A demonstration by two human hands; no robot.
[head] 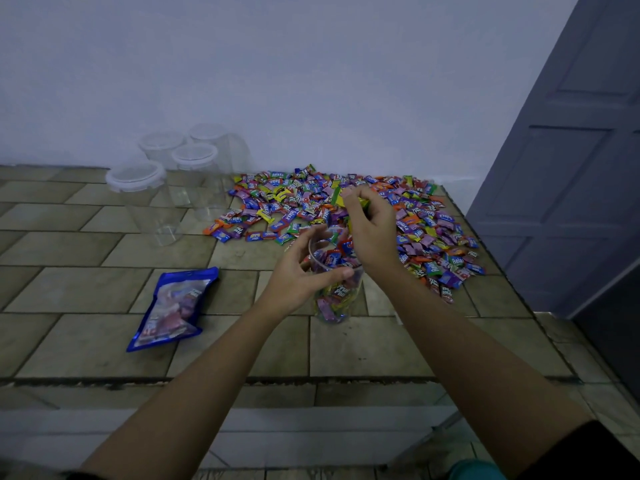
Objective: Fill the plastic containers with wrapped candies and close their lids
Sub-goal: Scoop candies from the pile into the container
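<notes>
One clear plastic container, part-filled with wrapped candies, on tiled counter; left hand fingers curl round its rim; right hand fingers pinch yellow-green candies above it; loose candy heap behind.

Light: dim, bluish, even | Shadows: soft, faint | Glare: none | Focus: slightly soft, noisy throughout | Distortion: wide-angle bending at right and lower frame edges

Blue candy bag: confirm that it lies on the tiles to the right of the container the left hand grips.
Wrong side. The head view shows the blue candy bag lying on the tiles to the left of the container the left hand grips.
</notes>
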